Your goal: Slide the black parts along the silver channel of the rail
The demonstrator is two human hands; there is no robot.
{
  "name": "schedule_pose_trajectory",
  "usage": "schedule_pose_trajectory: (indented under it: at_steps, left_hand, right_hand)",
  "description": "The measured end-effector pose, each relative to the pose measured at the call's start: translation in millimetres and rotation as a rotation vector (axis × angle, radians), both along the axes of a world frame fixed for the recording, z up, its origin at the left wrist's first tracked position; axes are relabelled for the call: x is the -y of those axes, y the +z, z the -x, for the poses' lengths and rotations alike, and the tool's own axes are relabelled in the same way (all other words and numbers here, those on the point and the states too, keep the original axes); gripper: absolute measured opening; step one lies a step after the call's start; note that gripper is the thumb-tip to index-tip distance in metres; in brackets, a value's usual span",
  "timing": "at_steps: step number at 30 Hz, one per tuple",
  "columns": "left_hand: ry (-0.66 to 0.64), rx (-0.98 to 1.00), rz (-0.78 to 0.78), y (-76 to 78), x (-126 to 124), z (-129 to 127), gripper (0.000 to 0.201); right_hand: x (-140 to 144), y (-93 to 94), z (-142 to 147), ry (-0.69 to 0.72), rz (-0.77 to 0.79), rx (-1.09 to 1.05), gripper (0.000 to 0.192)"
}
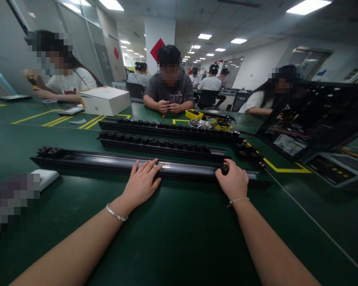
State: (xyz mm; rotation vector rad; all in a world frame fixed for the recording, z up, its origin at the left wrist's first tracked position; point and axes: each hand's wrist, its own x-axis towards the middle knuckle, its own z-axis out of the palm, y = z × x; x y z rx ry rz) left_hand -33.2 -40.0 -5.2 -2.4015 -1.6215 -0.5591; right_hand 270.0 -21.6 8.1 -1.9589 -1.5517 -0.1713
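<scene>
A long black rail with a shiny metal channel lies across the green table in front of me. My left hand rests on its near edge near the middle, fingers spread and holding nothing. Toward the rail's right end, my right hand is closed around a small black part, most of it covered by the fingers. A few similar black parts sit at the rail's left end. Just behind lies a second black rail carrying a row of these parts, and beyond it a third loaded rail.
Loose black parts lie right of the rails. A white box, a yellow tray and a metal dish stand farther back. An open black casing leans at right. Co-workers sit around the table's far side.
</scene>
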Motion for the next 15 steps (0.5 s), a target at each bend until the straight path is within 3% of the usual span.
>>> schedule_pose_trajectory:
  at_steps: [9,15]
  left_hand:
    - [-0.011,0.032,0.007,0.3,0.8,-1.0,0.041]
    - [-0.016,0.031,0.000,-0.5,0.3,-0.5,0.041]
  right_hand:
    - [2.1,5.7,-19.0,-0.063,0.092,0.096,0.049]
    - [0.5,3.0,-39.4,-0.097,0.058,0.077,0.046]
